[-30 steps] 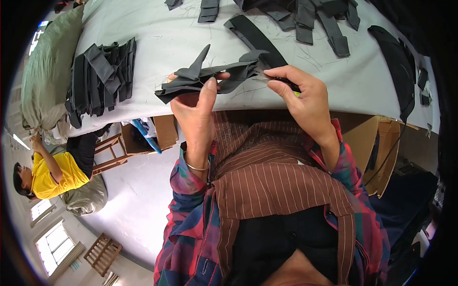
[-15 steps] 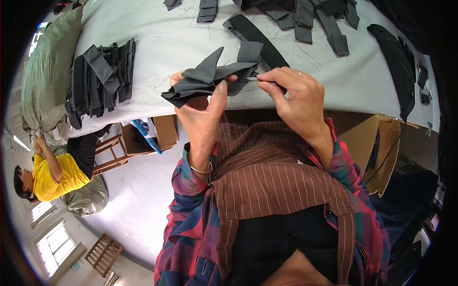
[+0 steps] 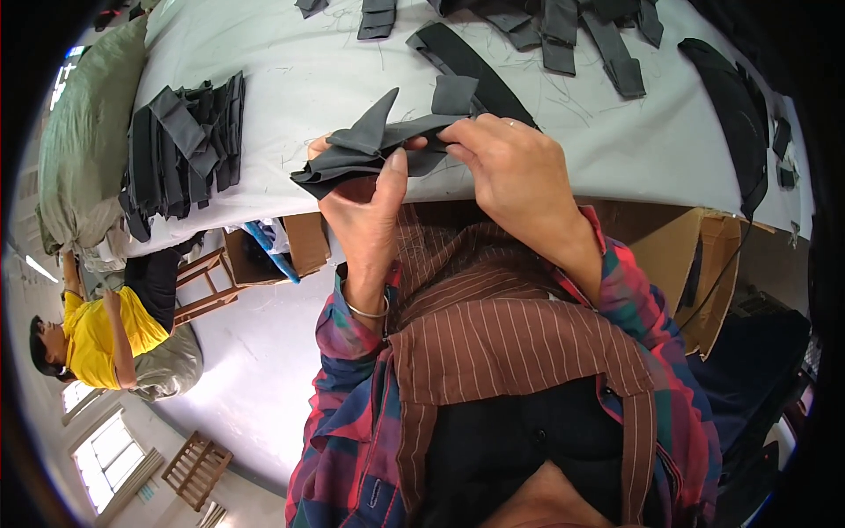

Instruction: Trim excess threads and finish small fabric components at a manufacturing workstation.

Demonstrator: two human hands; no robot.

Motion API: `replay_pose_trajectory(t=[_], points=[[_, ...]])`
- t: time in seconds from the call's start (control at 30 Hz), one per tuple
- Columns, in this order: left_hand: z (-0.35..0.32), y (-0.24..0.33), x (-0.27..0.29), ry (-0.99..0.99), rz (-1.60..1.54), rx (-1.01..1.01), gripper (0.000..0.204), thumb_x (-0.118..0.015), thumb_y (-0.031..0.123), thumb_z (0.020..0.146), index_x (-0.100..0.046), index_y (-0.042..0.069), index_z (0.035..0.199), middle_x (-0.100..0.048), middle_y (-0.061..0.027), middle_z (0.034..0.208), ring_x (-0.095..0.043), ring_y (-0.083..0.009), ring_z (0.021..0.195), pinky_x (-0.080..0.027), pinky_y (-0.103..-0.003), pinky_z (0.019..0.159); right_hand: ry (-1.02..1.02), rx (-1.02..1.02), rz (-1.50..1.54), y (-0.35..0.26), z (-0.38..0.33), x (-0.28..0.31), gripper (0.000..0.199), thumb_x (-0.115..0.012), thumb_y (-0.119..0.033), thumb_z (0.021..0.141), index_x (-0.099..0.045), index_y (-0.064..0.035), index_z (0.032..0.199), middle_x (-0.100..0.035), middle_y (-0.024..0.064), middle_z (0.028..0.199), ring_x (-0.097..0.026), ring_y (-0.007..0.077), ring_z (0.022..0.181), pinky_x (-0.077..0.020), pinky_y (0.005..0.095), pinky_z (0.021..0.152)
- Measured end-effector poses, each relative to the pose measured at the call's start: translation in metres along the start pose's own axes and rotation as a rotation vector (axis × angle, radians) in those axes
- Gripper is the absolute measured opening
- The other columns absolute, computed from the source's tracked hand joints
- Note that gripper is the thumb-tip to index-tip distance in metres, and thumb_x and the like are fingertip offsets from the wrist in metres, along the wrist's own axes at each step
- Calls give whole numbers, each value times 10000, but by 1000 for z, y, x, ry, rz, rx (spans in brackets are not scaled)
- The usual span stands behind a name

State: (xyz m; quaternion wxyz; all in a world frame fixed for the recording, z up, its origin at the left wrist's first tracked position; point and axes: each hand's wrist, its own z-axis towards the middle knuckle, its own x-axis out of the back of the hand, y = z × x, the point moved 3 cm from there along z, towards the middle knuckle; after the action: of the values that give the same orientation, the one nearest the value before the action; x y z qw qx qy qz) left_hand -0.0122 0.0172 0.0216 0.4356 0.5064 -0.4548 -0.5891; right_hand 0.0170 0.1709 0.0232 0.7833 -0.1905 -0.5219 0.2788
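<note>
My left hand (image 3: 365, 207) grips a folded dark grey fabric piece (image 3: 361, 145) just above the table's near edge, thumb in front and fingers behind it. One pointed flap stands up from the piece, and a squarish flap (image 3: 455, 95) rises at its right end. At that right end, the thumb and fingertips of my right hand (image 3: 515, 167) are pinched on the fabric; its palm is turned away, so anything else inside it is hidden. Behind my hands lies a long curved black fabric strip (image 3: 475, 70).
A stack of dark grey strips (image 3: 185, 145) lies on the white-covered table (image 3: 290, 53) at left, with more strips (image 3: 559, 40) at the far side. Black curved pieces (image 3: 726, 123) lie right. Cardboard boxes (image 3: 656, 251) stand below. A person in yellow (image 3: 114, 339) is at far left.
My right hand has moved left onto the fabric and turned; the small metal tip seen at its fingers is now hidden. My left hand shifted slightly left. The person in yellow moved an arm.
</note>
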Motion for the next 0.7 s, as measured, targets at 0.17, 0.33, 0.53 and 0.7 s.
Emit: replay_pose_trajectory(t=[0.17, 0.33, 0.53, 0.7], points=[[0, -2, 0, -20, 4, 2, 388, -632, -63, 804, -370, 20, 1078, -622, -136, 970, -641, -173, 889, -484, -282, 829, 8, 32, -37, 1, 2, -6, 69, -599, -123, 812, -626, -61, 821, -602, 85, 697, -608, 276, 669, -471, 391, 595], [2, -3, -2, -20, 12, 7, 392, -637, -66, 795, -382, 12, 1083, -622, -124, 957, -634, -164, 874, -482, -276, 822, 0, 51, -43, 0, 5, -8, 87, -586, -127, 816, -631, -54, 799, -607, 91, 685, -614, 273, 664, -473, 390, 593], [9, -1, 3, -38, -10, 49, 321, -672, -12, 804, -464, 1, 1049, -660, -124, 934, -623, -140, 868, -463, -247, 792, -24, -22, 40, 4, 4, -8, 46, -608, -114, 827, -642, -85, 840, -623, 65, 729, -605, 271, 693, -457, 378, 596], [16, 10, 9, -32, -121, 134, 282, -638, 67, 875, -504, -1, 1114, -653, -193, 1011, -600, -172, 817, -477, -300, 802, -27, -78, 160, 0, 3, 3, 67, -597, -135, 835, -638, -82, 824, -643, 67, 736, -617, 277, 670, -458, 376, 568]])
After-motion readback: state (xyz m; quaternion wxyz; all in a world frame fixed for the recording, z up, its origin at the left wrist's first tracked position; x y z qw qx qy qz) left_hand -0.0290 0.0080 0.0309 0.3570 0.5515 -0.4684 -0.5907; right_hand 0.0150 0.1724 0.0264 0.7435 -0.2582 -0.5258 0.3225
